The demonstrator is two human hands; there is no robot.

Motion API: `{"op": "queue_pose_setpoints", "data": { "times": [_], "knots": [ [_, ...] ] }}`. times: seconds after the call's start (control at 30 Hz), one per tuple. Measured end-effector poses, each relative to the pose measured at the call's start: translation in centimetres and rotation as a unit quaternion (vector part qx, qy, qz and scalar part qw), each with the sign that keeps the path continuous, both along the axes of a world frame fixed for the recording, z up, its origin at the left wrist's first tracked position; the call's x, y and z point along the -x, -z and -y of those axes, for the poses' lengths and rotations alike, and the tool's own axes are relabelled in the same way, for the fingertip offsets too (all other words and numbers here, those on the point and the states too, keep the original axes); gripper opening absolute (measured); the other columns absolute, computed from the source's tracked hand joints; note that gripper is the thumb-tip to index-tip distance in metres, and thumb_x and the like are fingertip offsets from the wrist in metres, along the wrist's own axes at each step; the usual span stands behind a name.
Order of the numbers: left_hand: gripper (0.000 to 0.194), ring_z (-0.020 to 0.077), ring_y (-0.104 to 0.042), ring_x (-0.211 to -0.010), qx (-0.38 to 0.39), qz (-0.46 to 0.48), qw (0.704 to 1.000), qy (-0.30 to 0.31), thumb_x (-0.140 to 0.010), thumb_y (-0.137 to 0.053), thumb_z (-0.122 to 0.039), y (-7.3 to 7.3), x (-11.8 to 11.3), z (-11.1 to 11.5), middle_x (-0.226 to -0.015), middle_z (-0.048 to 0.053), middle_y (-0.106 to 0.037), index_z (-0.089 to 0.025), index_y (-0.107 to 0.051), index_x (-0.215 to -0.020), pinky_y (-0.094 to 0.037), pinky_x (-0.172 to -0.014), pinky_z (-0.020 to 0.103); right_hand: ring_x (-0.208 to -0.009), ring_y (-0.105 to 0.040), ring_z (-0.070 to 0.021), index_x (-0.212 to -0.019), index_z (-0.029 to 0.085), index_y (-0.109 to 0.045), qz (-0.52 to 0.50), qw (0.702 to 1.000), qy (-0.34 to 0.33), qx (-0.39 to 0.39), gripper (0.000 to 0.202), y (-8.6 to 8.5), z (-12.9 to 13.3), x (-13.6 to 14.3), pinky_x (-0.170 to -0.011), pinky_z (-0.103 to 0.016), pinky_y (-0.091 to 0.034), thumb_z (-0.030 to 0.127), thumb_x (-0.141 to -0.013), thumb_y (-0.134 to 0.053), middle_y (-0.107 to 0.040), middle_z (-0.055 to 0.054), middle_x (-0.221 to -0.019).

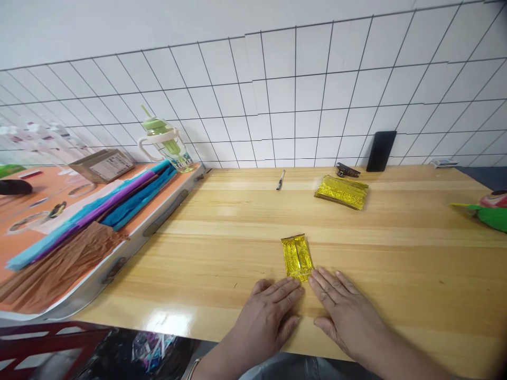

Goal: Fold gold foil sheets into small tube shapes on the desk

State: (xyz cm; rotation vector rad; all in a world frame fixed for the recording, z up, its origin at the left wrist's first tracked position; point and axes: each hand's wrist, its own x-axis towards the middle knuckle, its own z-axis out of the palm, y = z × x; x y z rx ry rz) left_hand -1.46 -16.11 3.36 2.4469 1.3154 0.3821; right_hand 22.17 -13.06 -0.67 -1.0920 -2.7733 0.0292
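A small folded piece of shiny gold foil paper [296,255] lies flat on the wooden table, with a seam down its middle and a folded strip along its near edge. The fingertips of my left hand [270,312] press on that near edge, fingers stretched out and thumb apart. My right hand [344,309] lies flat beside it, its fingertips touching the near right corner. Neither hand grips anything. Farther back rests a stack of gold foil sheets [342,192], with a black clip [347,170] just behind it.
A pen [280,180] lies near the tiled wall, and a black phone [381,151] leans there. To the left, an orange-topped surface holds rolled crepe paper [95,211], a cardboard box [103,165] and a green-lidded bottle [168,142]. Something green [491,216] sits at the right edge.
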Motion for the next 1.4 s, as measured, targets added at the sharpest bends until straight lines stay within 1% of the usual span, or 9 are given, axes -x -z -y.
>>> {"op": "queue_pose_setpoints", "data": {
  "times": [0.2, 0.43, 0.57, 0.73, 0.9, 1.07, 1.23, 1.33, 1.4],
  "knots": [
    [0.042, 0.0203, -0.048, -0.122, -0.007, -0.001, 1.0, -0.009, -0.09, -0.048, -0.032, -0.2, 0.5, 0.0, -0.135, 0.003, -0.051, -0.028, -0.044, -0.132, -0.035, -0.095, 0.038, -0.135, -0.027, -0.0252, -0.143, 0.017, -0.029, 0.021, 1.0, -0.002, -0.021, 0.063, -0.3, -0.1, 0.0, -0.109, -0.048, -0.022, 0.044, -0.089, -0.047, -0.031, -0.007, -0.148],
    [0.037, 0.0191, -0.054, -0.112, 0.0, 0.014, 1.0, 0.004, -0.089, -0.049, -0.027, -0.1, 0.8, -0.7, -0.13, 0.0, -0.055, -0.028, -0.048, -0.126, -0.036, -0.089, 0.036, -0.136, -0.025, -0.0243, -0.143, 0.019, -0.03, 0.02, 1.0, 0.005, -0.024, 0.059, -0.1, 0.0, 0.1, -0.109, -0.048, -0.019, 0.044, -0.091, -0.043, -0.032, -0.004, -0.148],
    [0.032, 0.019, -0.055, -0.109, -0.001, 0.021, 1.0, 0.013, -0.089, -0.048, -0.025, 0.2, 0.9, -1.1, -0.127, 0.0, -0.057, -0.027, -0.05, -0.122, -0.035, -0.089, 0.036, -0.135, -0.027, -0.0252, -0.143, 0.023, -0.03, 0.011, 1.0, 0.011, 0.011, 0.057, -0.5, -0.3, 0.0, -0.109, -0.049, -0.022, 0.043, -0.091, -0.043, -0.032, -0.003, -0.147],
    [0.032, 0.0212, -0.053, -0.108, -0.001, 0.028, 0.999, 0.028, -0.089, -0.047, -0.025, -0.1, 0.6, -1.0, -0.125, 0.002, -0.057, -0.024, -0.051, -0.121, -0.035, -0.091, 0.039, -0.137, -0.025, -0.0258, -0.142, 0.031, -0.03, -0.02, 0.996, 0.003, 0.084, 0.051, -2.3, -1.4, -0.7, -0.107, -0.05, -0.026, 0.043, -0.094, -0.038, -0.038, 0.002, -0.144],
    [0.037, 0.0214, -0.052, -0.108, 0.001, 0.052, 0.998, 0.045, -0.089, -0.047, -0.024, -0.4, -0.2, -0.5, -0.127, 0.003, -0.056, -0.024, -0.048, -0.126, -0.037, -0.092, 0.038, -0.135, -0.028, -0.0253, -0.133, 0.035, -0.046, -0.036, 0.991, 0.001, 0.127, 0.039, -3.2, -3.0, -1.3, -0.105, -0.052, -0.029, 0.039, -0.095, -0.037, -0.048, 0.005, -0.137],
    [0.047, 0.0235, -0.049, -0.112, 0.004, 0.03, 0.999, 0.036, -0.086, -0.05, -0.028, -0.4, -0.9, -0.2, -0.135, 0.002, -0.05, -0.022, -0.042, -0.133, -0.037, -0.096, 0.04, -0.13, -0.037, -0.0246, -0.123, 0.03, -0.056, -0.056, 0.993, 0.012, 0.1, 0.034, -3.2, -3.3, -0.8, -0.104, -0.05, -0.033, 0.032, -0.093, -0.042, -0.057, 0.001, -0.129],
    [0.043, 0.0231, -0.045, -0.122, -0.018, -0.022, 0.999, 0.042, -0.093, -0.042, -0.035, -0.1, -1.1, -0.3, -0.138, 0.0, -0.048, -0.024, -0.041, -0.135, -0.036, -0.099, 0.041, -0.13, -0.037, -0.025, -0.125, 0.023, -0.055, -0.022, 0.999, 0.016, 0.047, 0.037, -3.3, -2.3, 0.0, -0.105, -0.047, -0.032, 0.022, -0.09, -0.044, -0.056, -0.002, -0.13],
    [0.045, 0.0217, -0.037, -0.131, -0.046, -0.043, 0.996, 0.055, -0.095, -0.037, -0.036, 0.4, -0.9, -0.3, -0.141, 0.002, -0.044, -0.021, -0.037, -0.138, -0.032, -0.104, 0.039, -0.13, -0.037, -0.0249, -0.128, 0.023, -0.052, -0.005, 0.999, 0.018, 0.027, 0.038, -3.2, -2.0, 0.1, -0.105, -0.047, -0.032, 0.024, -0.091, -0.044, -0.054, -0.001, -0.133],
    [0.045, 0.0206, -0.036, -0.132, -0.055, -0.051, 0.996, 0.057, -0.096, -0.036, -0.036, 0.8, -0.7, -0.2, -0.141, 0.002, -0.043, -0.02, -0.036, -0.138, -0.032, -0.103, 0.037, -0.13, -0.038, -0.0247, -0.13, 0.025, -0.05, -0.001, 0.999, 0.021, 0.025, 0.039, -3.0, -1.9, -0.1, -0.104, -0.047, -0.033, 0.023, -0.091, -0.044, -0.053, 0.001, -0.134]
  ]
}}
